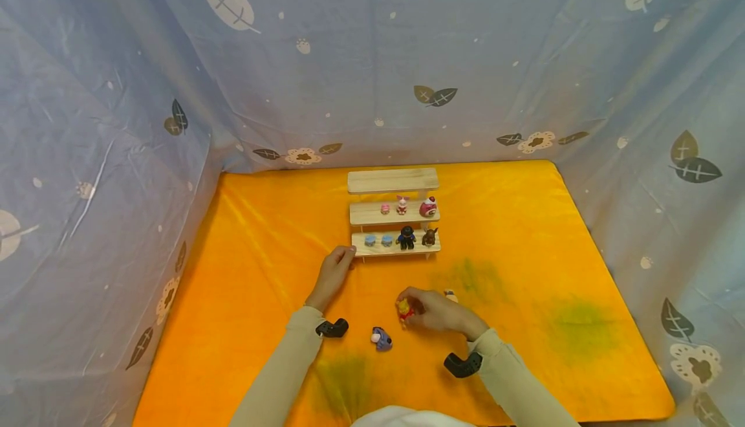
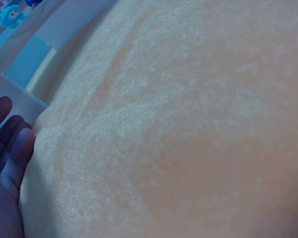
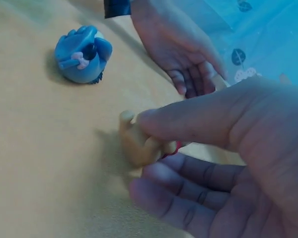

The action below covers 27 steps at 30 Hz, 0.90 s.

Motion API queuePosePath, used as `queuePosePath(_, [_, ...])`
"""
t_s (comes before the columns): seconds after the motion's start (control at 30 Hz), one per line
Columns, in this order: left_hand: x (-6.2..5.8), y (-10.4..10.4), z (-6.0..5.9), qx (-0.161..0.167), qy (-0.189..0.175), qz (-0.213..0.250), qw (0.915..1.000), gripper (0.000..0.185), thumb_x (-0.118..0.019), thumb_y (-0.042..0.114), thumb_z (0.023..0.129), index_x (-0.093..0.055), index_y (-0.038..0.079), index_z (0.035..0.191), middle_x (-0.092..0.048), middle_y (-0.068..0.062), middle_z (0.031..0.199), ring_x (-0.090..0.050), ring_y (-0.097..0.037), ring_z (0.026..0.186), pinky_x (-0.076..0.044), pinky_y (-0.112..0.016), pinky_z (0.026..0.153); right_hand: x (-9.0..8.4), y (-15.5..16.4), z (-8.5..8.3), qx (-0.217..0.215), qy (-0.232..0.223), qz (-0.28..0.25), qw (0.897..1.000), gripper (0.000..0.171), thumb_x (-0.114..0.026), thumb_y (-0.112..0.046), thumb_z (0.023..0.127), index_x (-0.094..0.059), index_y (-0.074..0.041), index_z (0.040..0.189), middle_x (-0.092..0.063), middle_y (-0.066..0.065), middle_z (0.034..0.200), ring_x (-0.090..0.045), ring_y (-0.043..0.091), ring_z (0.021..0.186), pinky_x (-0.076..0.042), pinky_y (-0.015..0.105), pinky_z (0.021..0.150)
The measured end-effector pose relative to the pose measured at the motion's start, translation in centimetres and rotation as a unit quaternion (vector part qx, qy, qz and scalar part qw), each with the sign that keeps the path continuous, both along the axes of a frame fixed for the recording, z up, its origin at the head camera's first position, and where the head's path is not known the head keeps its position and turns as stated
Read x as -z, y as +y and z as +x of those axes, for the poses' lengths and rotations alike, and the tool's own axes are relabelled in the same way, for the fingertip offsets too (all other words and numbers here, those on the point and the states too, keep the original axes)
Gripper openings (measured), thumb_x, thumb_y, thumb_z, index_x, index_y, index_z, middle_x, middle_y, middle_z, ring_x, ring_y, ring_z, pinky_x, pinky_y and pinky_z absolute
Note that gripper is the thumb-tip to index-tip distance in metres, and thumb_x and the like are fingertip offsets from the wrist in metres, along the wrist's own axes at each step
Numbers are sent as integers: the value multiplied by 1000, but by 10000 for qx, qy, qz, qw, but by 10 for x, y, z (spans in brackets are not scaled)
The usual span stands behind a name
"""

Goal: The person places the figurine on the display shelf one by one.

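My right hand (image 1: 433, 310) pinches a small yellow bear figurine (image 1: 404, 308) in a red top between thumb and fingers, just over the cloth. The right wrist view shows the bear's tan legs (image 3: 136, 144) jutting past the thumb. My left hand (image 1: 334, 275) is at the left front corner of a three-step wooden display shelf (image 1: 396, 212), its fingers loosely bent against the corner. Between the hands and closer to me lies a blue-purple donkey figurine (image 1: 381, 339). Another small figurine (image 1: 451, 295), pale and mostly hidden, lies behind the right hand.
On the lowest step stand two light-blue figurines (image 1: 387, 240), a dark-haired figure (image 1: 406, 238) and a brown antlered one (image 1: 429, 237). The middle step bears pink figurines (image 1: 402, 206) and a red one (image 1: 428, 207). Yellow cloth (image 1: 524, 252) covers the table; patterned curtains (image 1: 372, 58) surround it.
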<state>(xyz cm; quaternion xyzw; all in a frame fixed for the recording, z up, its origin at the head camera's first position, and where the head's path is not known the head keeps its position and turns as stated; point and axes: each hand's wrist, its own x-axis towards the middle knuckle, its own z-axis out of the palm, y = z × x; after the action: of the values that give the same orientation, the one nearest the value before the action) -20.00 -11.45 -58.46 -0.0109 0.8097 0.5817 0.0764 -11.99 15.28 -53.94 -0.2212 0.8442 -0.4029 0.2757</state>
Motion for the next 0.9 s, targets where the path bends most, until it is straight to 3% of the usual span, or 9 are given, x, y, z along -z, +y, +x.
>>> queuePosePath(0.33, [0,1,0,-4,-17,15,10000,43,-52,48,104,-65,8,100,-62,-10,90,-54,-20,83,-42,-33,79,2,2,-3,795,-298,-850,9928,38,-68,-21,99,-57,-7,132,-61,6,100,-55,16,85,-50,28,74])
queuePosePath(0.53, [0,0,0,14,-14,64,10000,44,-52,49,104,-65,8,99,-62,-10,90,-54,-20,82,-42,-33,79,-4,3,-11,1072,-599,-1539,9804,43,-65,-22,101,-52,2,135,-60,11,96,-61,40,82,-58,46,71])
queuePosePath(0.67, [0,0,0,22,3,65,10000,45,-52,50,104,-64,8,98,-61,-8,87,-54,-20,81,-41,-33,77,-8,3,-16,1291,-640,-1604,9765,49,-67,-25,100,-53,4,136,-62,12,99,-62,48,84,-57,52,72])
queuePosePath(0.9, [1,0,0,31,44,54,10000,46,-52,52,104,-64,8,97,-61,-8,87,-54,-19,80,-41,-33,76,-13,2,-22,1644,-415,-1483,9743,50,-70,-26,97,-56,3,135,-65,16,104,-61,45,82,-57,49,68])
